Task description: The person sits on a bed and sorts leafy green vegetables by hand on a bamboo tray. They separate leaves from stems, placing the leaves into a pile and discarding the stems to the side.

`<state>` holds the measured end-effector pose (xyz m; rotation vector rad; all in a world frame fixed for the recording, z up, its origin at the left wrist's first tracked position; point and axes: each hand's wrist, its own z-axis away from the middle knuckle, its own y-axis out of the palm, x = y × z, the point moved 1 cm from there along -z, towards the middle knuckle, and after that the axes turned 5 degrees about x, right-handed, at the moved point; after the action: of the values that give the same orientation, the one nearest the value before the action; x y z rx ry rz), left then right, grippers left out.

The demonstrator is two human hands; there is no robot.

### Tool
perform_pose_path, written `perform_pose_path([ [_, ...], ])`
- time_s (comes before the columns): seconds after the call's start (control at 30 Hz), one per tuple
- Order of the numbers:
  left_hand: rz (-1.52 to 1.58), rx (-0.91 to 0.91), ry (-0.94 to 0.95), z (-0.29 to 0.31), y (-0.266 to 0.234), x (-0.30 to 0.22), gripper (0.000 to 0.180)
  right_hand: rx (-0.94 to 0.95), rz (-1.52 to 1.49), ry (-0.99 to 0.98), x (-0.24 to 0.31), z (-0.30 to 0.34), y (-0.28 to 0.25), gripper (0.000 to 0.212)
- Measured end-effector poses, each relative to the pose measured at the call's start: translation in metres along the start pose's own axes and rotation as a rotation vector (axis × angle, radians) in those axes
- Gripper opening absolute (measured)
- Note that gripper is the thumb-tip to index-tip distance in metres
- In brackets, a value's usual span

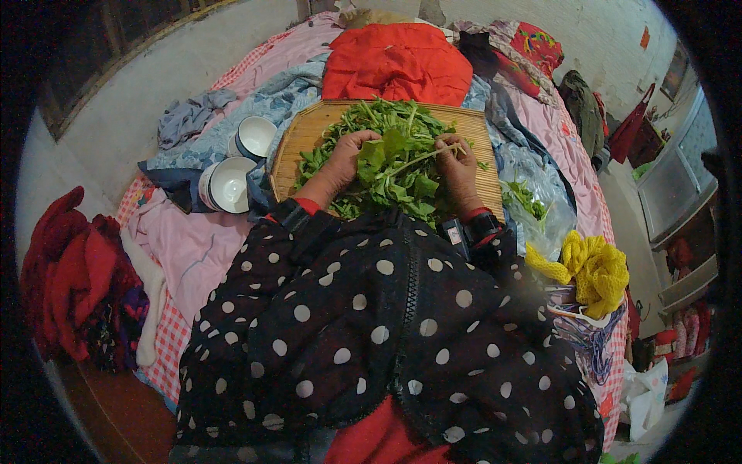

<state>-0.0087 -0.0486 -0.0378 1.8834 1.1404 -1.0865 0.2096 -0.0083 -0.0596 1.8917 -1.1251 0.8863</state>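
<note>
A heap of leafy greens [402, 120] lies on a tan slatted bamboo tray [297, 147] in front of me. Above the heap, a leafy green stem [413, 161] stretches between my hands. My right hand [458, 174] pinches the stem's pale end between thumb and fingers. My left hand [346, 164] is closed at the leafy side, its fingertips partly hidden behind a broad leaf. To the right of the tray, a clear plastic bag [550, 209] holds more greens.
Two white enamel mugs [229, 185] stand left of the tray. Red cloth [398, 66] lies beyond it. A yellow mesh bag [595, 267] sits at the right, near the bed's edge. Pink bedding [193, 243] and red clothes [73, 267] are at the left.
</note>
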Motion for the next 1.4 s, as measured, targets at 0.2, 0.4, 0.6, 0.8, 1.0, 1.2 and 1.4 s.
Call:
perform_pose_path([
  [0.2,0.052,-0.034,0.002,-0.001,-0.003,0.006,0.013,0.004,0.025,-0.012,0.003,0.0,-0.001,0.008],
  [0.4,0.014,-0.026,-0.085,-0.009,-0.011,0.016,0.014,-0.161,-0.064,-0.04,0.006,-0.004,-0.004,0.007],
  [0.6,-0.008,-0.009,-0.125,-0.009,-0.014,0.019,0.015,-0.253,-0.18,-0.064,0.007,-0.006,-0.007,0.007],
  [0.8,-0.043,-0.002,-0.136,-0.008,-0.013,0.019,0.015,-0.401,-0.097,-0.067,0.003,-0.007,-0.021,0.014],
  [1.0,-0.112,-0.014,-0.105,-0.007,-0.011,0.017,0.015,-0.432,0.069,-0.121,0.0,-0.01,-0.022,0.014],
  [1.2,-0.036,-0.006,-0.129,-0.007,-0.012,0.019,0.011,-0.293,-0.014,0.013,0.004,-0.003,-0.014,0.017],
  [1.4,-0.036,-0.083,-0.168,-0.006,-0.008,0.018,0.012,-0.217,0.135,-0.093,-0.001,-0.012,-0.013,0.017],
])
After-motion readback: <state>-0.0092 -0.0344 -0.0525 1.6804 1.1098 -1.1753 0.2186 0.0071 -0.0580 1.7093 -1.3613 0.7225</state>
